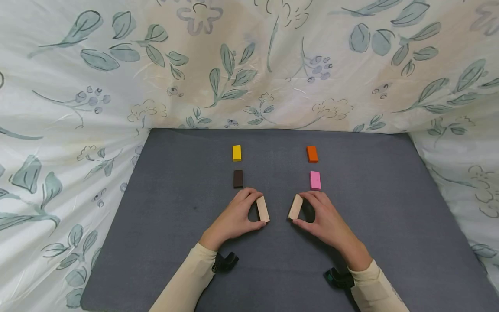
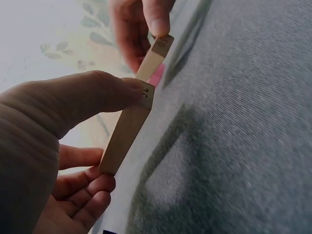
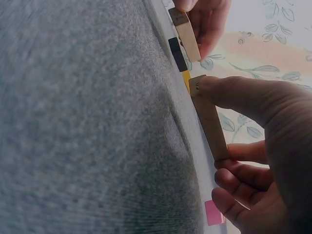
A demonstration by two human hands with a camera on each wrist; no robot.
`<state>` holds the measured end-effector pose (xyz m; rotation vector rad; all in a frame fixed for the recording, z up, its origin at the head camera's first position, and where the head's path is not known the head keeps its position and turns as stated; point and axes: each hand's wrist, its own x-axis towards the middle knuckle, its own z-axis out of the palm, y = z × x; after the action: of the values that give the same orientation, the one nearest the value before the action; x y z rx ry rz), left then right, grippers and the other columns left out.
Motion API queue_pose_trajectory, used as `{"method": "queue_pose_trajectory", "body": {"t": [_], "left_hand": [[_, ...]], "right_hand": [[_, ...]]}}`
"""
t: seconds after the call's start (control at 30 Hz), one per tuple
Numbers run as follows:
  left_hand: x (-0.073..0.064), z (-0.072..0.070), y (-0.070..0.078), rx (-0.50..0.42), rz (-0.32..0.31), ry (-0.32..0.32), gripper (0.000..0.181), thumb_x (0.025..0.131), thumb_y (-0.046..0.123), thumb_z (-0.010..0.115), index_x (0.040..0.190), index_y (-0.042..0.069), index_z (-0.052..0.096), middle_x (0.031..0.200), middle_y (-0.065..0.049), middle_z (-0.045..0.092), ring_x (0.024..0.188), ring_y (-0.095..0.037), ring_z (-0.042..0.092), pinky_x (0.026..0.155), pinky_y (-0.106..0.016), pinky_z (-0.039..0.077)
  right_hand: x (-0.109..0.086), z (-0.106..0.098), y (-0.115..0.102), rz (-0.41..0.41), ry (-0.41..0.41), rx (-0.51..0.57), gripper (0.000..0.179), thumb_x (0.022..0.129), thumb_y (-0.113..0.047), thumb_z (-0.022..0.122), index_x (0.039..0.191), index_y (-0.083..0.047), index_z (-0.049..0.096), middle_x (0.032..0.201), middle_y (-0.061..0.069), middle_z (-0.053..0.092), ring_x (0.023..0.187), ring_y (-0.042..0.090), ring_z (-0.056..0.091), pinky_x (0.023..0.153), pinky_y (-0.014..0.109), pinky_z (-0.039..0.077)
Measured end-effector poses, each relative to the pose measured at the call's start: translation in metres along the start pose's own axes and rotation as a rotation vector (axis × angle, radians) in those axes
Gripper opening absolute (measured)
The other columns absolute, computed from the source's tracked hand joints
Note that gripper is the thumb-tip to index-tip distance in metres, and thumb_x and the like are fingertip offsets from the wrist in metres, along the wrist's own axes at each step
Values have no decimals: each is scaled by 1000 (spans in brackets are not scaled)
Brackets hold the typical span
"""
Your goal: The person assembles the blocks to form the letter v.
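My left hand (image 1: 242,213) pinches a plain wooden block (image 1: 263,209) by its two ends, thumb at the near end and fingertips at the far one. In the same way my right hand (image 1: 324,219) grips a second plain wooden block (image 1: 295,207). A gap lies between the two blocks, and they lean toward each other at their far or near ends. In the left wrist view, the held block (image 2: 127,129) has small dark marks on its end. The right wrist view shows the other block (image 3: 209,117), also marked on its end, held above the grey cloth.
Beyond the left hand lie a dark brown block (image 1: 238,179) and a yellow block (image 1: 237,153). Past the right hand are a pink block (image 1: 315,180) and an orange block (image 1: 312,154). A grey cloth-covered table (image 1: 175,173) meets a leaf-patterned curtain (image 1: 273,86) at its back.
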<state>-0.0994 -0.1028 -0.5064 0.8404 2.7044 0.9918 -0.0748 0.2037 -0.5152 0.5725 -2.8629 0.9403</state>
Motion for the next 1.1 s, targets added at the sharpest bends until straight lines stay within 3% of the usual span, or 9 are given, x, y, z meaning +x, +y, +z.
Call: {"method": "queue_pose_trajectory", "body": {"t": [0.23,0.77,1.1], "left_hand": [[8,3,3,13,2,-14,74,90,35,92,149,6,60,140,-9,56,131,-26,53,112,-45,48],[18,9,4,31,0,-35,74,90,38,92,149,6,60,140,-9,56,129,-26,53,111,-44,48],[20,13,1,36,-3,-40,74,91,37,92,149,7,59,140,-10,56,129,-26,53,111,-44,48]], "right_hand": [[4,-1,-3,-39,15,-1,73,79,-27,100,136,1,66,132,17,63,123,35,56,106,56,49],[7,6,-7,-25,-12,-1,74,79,-30,101,138,-1,66,131,14,63,123,33,57,106,56,51],[9,12,-11,-18,-29,13,74,81,-31,100,138,0,65,132,15,63,116,30,57,95,51,54]]}}
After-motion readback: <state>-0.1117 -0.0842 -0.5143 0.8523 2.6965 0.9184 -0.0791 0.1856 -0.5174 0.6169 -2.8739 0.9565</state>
